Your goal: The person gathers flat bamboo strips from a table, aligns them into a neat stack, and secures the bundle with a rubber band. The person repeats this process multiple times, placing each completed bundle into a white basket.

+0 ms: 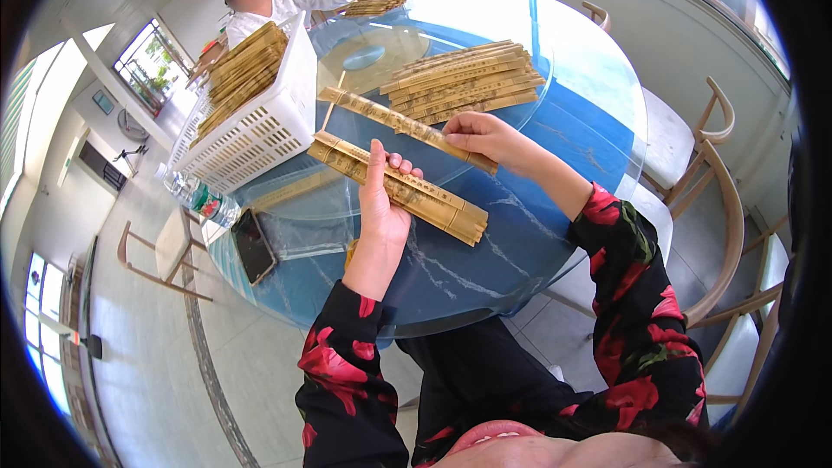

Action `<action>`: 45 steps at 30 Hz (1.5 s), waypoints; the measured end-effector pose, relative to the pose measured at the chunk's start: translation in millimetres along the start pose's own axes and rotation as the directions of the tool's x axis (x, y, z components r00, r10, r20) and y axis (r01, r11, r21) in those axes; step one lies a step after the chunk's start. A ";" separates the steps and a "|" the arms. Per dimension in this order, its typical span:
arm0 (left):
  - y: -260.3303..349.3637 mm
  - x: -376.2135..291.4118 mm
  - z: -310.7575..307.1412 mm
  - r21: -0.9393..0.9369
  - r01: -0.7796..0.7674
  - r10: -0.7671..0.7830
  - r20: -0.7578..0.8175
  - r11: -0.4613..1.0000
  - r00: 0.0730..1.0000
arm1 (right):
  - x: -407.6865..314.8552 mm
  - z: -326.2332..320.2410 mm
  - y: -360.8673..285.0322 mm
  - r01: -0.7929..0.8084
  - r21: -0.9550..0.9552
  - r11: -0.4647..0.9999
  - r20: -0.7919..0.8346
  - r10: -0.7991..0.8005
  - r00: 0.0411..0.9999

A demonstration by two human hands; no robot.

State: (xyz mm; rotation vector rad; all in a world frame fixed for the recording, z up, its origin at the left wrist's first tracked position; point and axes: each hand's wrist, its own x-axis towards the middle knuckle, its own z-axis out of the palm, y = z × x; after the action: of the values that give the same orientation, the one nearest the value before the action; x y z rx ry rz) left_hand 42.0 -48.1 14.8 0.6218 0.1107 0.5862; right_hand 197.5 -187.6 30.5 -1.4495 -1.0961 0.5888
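Note:
My left hand (pixel 383 201) grips a small stack of flat bamboo strips (pixel 445 208) printed with dark characters, its thumb lying along the upper side. Between the thumb and fingers of my right hand (pixel 478 135) is the near end of a single long bamboo strip (pixel 383 112). That strip slants above the stack, apart from it along most of its length, and bears dark printed marks. Just beyond my right hand, a pile of similar strips (pixel 465 81) lies fanned on the round glass turntable (pixel 552 45).
A white slotted plastic crate (pixel 260 143) at the left holds many upright strips (pixel 244 75). Near the left table edge are a water bottle (pixel 201 198) and a phone (pixel 253 247). Across the table, another person (pixel 279 3) holds a bunch of strips (pixel 380 1). Wooden chairs (pixel 721 208) stand at the right.

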 end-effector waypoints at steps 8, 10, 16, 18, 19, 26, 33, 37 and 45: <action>0.2 -3.6 4.3 0.105 -0.023 0.026 -0.029 0.994 0.999 | -16.6 25.6 -18.3 -0.157 0.151 0.976 0.375 0.091 0.923; 0.9 -2.5 2.1 0.084 -0.014 0.016 -0.021 0.996 1.000 | -16.7 25.5 -19.3 -0.155 0.122 0.980 0.396 0.095 0.913; 0.2 -6.0 8.5 0.089 0.010 0.002 -0.132 0.996 0.991 | -11.2 25.6 -24.4 -0.044 -0.376 0.926 -0.056 0.025 0.998; 0.4 -8.4 15.2 0.076 0.015 -0.001 -0.177 0.997 0.984 | 8.4 1.4 -3.9 0.159 -0.724 0.671 -0.166 -0.394 0.904; 1.1 -5.9 8.8 0.048 0.024 -0.018 -0.111 0.999 0.994 | 17.1 -10.2 -3.2 0.112 -0.833 0.542 -0.201 -0.485 0.851; 0.4 0.7 -3.4 -0.031 0.090 -0.090 0.001 0.995 0.996 | 69.3 -70.0 44.4 -0.148 -0.989 -0.019 -0.099 -0.657 0.747; 2.5 -0.6 -5.0 -0.032 0.086 -0.086 0.009 0.996 0.996 | 59.7 -58.9 28.0 -0.126 -0.992 -0.003 -0.106 -0.523 0.845; 0.9 1.3 -6.6 -0.031 0.090 -0.089 0.025 0.995 0.996 | 54.3 -51.2 23.4 -0.115 -0.993 0.013 -0.104 -0.527 0.843; -0.3 -1.6 2.0 0.008 0.038 -0.038 0.006 0.999 0.999 | 32.3 -14.8 -9.3 0.044 -0.702 0.711 -0.326 -0.376 0.868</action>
State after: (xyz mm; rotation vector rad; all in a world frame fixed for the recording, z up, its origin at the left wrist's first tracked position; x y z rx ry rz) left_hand 41.4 -50.2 16.1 0.6284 0.1187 0.5473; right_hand 221.5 -167.6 49.8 -1.9131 -1.1249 -0.3831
